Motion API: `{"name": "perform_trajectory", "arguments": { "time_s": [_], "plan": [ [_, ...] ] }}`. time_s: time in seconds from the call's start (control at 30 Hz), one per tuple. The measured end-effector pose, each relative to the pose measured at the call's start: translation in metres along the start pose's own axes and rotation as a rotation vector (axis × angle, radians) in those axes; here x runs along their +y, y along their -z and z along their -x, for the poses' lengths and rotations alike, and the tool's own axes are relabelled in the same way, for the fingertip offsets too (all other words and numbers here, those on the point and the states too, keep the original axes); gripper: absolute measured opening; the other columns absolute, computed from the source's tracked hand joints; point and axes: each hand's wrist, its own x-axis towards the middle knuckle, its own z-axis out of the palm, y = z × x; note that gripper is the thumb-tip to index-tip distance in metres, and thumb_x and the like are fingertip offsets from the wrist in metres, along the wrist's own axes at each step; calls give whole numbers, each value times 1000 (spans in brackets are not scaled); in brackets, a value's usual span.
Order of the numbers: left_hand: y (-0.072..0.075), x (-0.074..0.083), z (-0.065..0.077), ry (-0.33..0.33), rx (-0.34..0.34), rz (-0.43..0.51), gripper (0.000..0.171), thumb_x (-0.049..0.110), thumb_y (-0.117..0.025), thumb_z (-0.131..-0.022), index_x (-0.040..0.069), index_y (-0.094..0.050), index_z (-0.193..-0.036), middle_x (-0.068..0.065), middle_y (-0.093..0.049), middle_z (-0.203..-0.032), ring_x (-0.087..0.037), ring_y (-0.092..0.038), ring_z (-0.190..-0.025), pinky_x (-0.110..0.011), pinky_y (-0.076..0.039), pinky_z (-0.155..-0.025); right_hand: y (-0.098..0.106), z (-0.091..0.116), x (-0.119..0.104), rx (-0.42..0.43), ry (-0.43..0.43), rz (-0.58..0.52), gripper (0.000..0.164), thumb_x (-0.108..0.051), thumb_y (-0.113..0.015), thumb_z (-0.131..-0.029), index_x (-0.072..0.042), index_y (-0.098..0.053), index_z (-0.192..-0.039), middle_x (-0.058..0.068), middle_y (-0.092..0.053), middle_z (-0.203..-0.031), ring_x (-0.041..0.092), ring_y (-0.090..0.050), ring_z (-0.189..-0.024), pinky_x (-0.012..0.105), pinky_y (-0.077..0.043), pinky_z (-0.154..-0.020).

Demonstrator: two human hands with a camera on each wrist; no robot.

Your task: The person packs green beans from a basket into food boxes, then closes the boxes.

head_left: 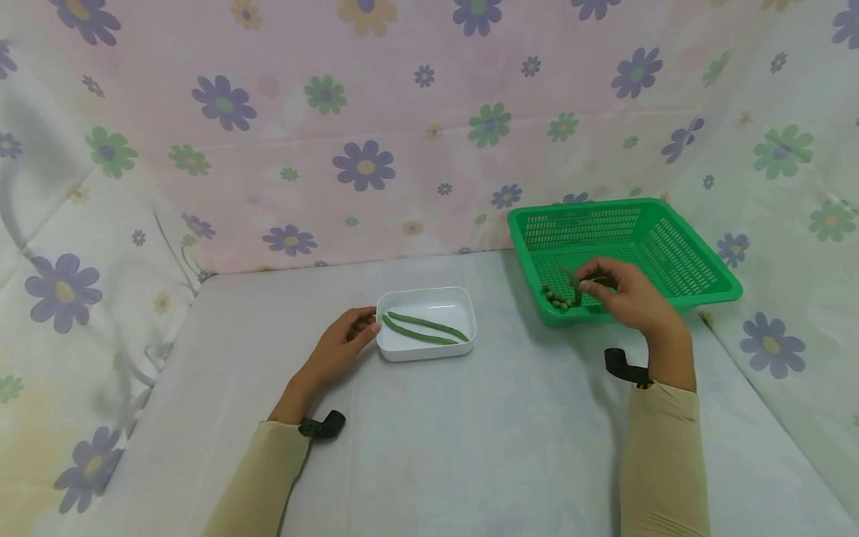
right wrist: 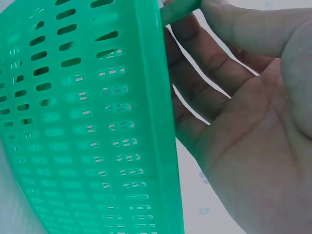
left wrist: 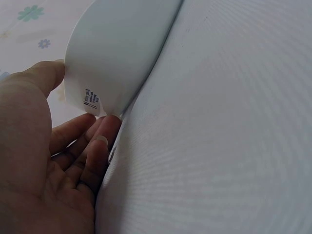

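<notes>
In the head view my left hand holds the left end of a small white rectangular dish. In the left wrist view its thumb touches the dish's edge, and its curled fingertips are low against the wall, near a small printed label. Two long green beans lie side by side in the dish. At the right, my right hand pinches a green bean between thumb and fingers, over the near-left part of a green plastic basket. More green beans show inside the basket, bunched in its near-left corner.
A pale cloth covers the table, with the dish left of centre and the basket toward the back right. Flower-patterned cloth hangs behind and at both sides. The basket has slotted walls and a raised rim.
</notes>
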Motion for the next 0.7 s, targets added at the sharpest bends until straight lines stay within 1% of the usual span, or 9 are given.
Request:
{"name": "perform_trajectory", "arguments": {
  "time_s": [0.17,0.37,0.5,0.6,0.67,0.7],
  "plan": [
    [0,1,0,7,-2,6,51,38,-60,-110,11,-54,-152,-8,-66,-126,-22,-61,-108,-39,-50,-92,0,-1,-2,43,2,-3,18,-9,-57,-111,-3,-66,-126,16,-70,-123,4,-60,-108,23,-45,-81],
    [0,0,1,12,-7,19,51,39,-60,-110,12,-54,-153,-8,-66,-128,-22,-61,-111,-41,-50,-95,-3,-3,-6,137,72,-29,17,-5,-59,-109,-1,-67,-123,16,-71,-117,11,-64,-101,21,-45,-81],
    [0,-1,1,14,-8,24,51,40,-60,-110,12,-54,-153,-8,-66,-128,-22,-61,-112,-43,-50,-97,-5,-4,-11,202,80,-51,17,-5,-59,-109,-1,-68,-123,15,-71,-116,6,-65,-102,18,-46,-86],
    [-1,-3,0,12,-7,22,52,40,-60,-110,12,-54,-153,-8,-66,-127,-22,-61,-112,-43,-50,-97,-6,-5,-14,242,90,-58,18,-3,-59,-109,0,-67,-124,13,-70,-116,7,-67,-100,17,-47,-87],
    [-1,-4,0,9,-6,22,52,40,-60,-110,12,-54,-153,-8,-66,-128,-22,-61,-112,-44,-50,-97,-7,-6,-16,263,108,-61,19,-2,-61,-108,1,-68,-125,12,-70,-116,10,-68,-98,16,-47,-86],
    [-1,-4,-1,6,-4,20,52,40,-60,-110,12,-54,-153,-8,-66,-128,-22,-61,-113,-43,-50,-97,-7,-6,-17,271,112,-61,19,-2,-61,-107,1,-68,-124,12,-69,-116,10,-68,-97,16,-47,-85]
  ]
}}
